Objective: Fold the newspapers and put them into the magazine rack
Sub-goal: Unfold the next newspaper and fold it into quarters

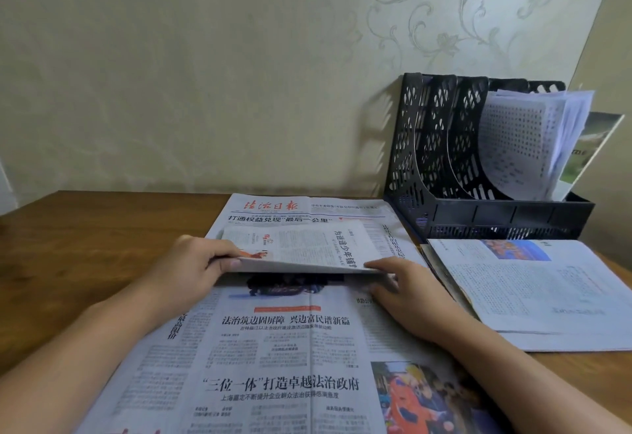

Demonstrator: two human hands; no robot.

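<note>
**Both hands on a folded paper, rack at the wall**

Spread flat across the wooden table (85, 249), the open newspaper (273, 365) fills the near edge of the view, with printed headlines and a colour photo at its lower right corner. Both forearms cross over it from the bottom corners.

Just beyond that sheet, the left hand (191, 262) grips the left end of a smaller folded newspaper (301, 249): the fingers curl over its top face and the thumb sits at its near edge. This folded paper is lifted slightly at its near edge, casting a dark shadow on the open newspaper below. Its far side lies over a third paper, the masthead newspaper (307, 209), whose red title shows further back.

At the right end of the folded newspaper, the right hand (403, 293) rests with its fingers fairly straight, fingertips touching the near right corner; whether any finger curls under the sheet cannot be told.

Right of the open newspaper lies a stack of folded papers (533, 296), flat on the table, with a small colour picture near its far edge.

Behind that stack, against the patterned wall (205, 74), stands the black perforated magazine rack (444, 146). Its left compartments look vacant; its right compartment holds curved printed pages (519, 139) leaning rightward.
</note>
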